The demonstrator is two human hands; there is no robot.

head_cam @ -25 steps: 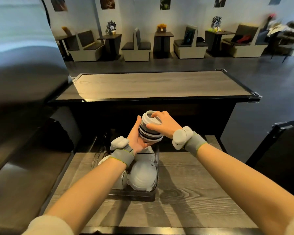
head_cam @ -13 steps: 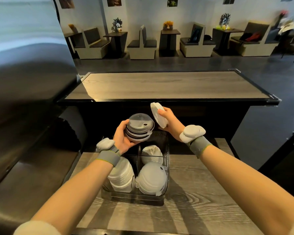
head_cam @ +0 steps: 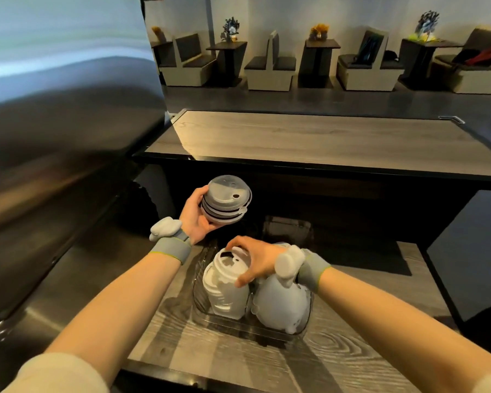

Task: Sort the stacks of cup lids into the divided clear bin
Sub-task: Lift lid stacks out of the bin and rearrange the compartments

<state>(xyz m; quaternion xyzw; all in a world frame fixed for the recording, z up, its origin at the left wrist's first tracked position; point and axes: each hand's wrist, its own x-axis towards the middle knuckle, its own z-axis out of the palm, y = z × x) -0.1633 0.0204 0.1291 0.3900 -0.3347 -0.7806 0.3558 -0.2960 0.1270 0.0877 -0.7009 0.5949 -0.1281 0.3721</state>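
- A short stack of translucent grey plastic cup lids [head_cam: 226, 200] with dark bands between the layers sits up off the counter, cradled in the left hand [head_cam: 196, 217], above and behind the far left corner of the bin.
- The left hand is curled about the stack's left side and underside, thumb on the near rim and fingers behind; the top lid faces up, its small sip hole showing.
- The divided clear plastic bin [head_cam: 201, 293] rests on the grey wood-grain counter [head_cam: 337, 355].
- In the bin's left near compartment stands a tall stack of white flat sip lids [head_cam: 224, 293], leaning a little.
- The right hand [head_cam: 255, 259] lies on top of that white stack, fingers spread and bent over the top lid's rim, thumb down its right side, gripping or pressing it; which, I cannot tell.
- Just right of it, in the neighbouring compartment, lies a stack of white domed lids [head_cam: 281, 304], partly under the right wrist.
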